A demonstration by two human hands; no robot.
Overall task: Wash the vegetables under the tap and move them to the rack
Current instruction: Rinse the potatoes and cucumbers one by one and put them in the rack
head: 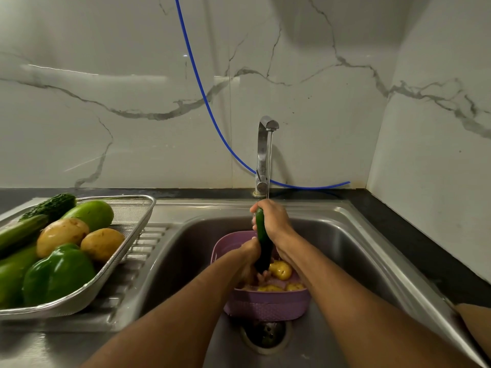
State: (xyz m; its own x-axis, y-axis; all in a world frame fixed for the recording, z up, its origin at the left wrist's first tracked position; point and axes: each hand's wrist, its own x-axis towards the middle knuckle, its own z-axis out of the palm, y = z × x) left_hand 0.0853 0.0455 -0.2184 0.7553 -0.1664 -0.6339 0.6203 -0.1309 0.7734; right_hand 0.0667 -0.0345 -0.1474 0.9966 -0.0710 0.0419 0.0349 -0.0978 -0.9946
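In the centre of the frame the right hand (273, 219) curls round the top end of a dark green cucumber (263, 245), held nearly upright under the thin stream falling from the tap (265, 152). The left hand (249, 261) grips the cucumber lower down; its fingers are mostly hidden behind the cucumber and the wrist, so only the curled knuckles show. The cucumber's lower tip dips into a purple basket (265, 306) standing in the sink (345, 248), just above the drain (265, 334). Inside the basket lie yellow potatoes (280, 269), partly covered by the hands; how many there are cannot be told.

At the left of the frame a metal mesh rack (132, 227) sits on the ribbed draining board. It holds a green pepper (58, 272), two potatoes, a pale green gourd (90, 213), a bumpy bitter gourd (50, 207) and other long green vegetables cut off by the left edge. A blue hose (202, 88) runs down the marble wall behind the tap; its upper end leaves the frame at the top.
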